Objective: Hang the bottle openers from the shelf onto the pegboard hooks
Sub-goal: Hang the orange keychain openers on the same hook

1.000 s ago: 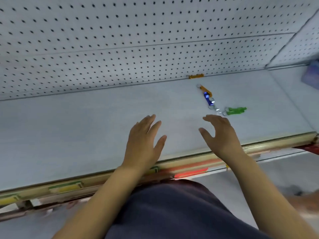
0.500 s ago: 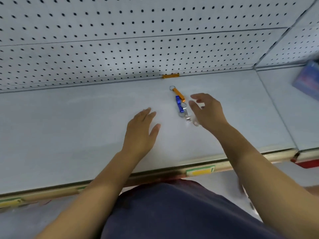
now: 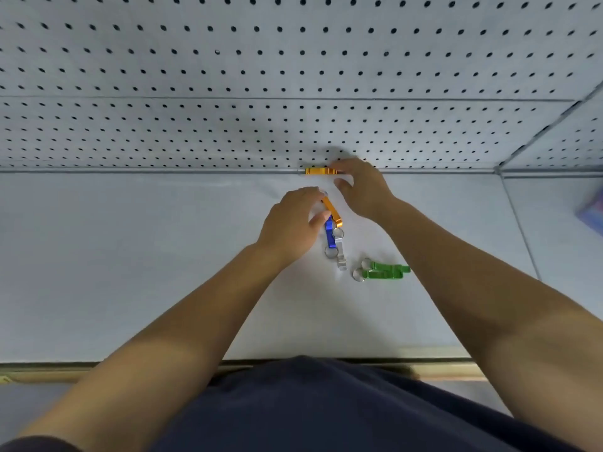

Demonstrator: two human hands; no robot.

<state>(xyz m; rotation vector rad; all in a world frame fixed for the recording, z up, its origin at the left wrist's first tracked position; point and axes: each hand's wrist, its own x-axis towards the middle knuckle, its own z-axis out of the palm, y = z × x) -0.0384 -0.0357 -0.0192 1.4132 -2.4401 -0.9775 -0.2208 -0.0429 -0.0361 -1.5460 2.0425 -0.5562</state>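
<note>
Several bottle openers with key rings lie on the white shelf [image 3: 130, 256]. My left hand [image 3: 292, 223] is curled over the upper end of an orange bottle opener [image 3: 333, 211], with thumb and fingers pinching it while it lies on the shelf. A blue opener [image 3: 330, 237] and a silver opener [image 3: 341, 257] lie just below it. Two green openers [image 3: 388, 270] lie to the right. My right hand [image 3: 362, 187] reaches to the shelf's back edge, its fingertips touching the right end of a second orange opener [image 3: 318, 171], thumb apart. The pegboard [image 3: 228, 60] rises behind; no hooks show.
A blue box [image 3: 592, 210] sits blurred on the neighbouring shelf section at the far right. The shelf's front rail [image 3: 49, 370] runs along the bottom, just ahead of my dark shirt. A side pegboard panel [image 3: 561, 138] closes the right corner.
Both hands have moved forward and deeper onto the shelf. My left hand has closed on the orange opener, and my right hand has passed the pile to reach the orange opener at the back edge.
</note>
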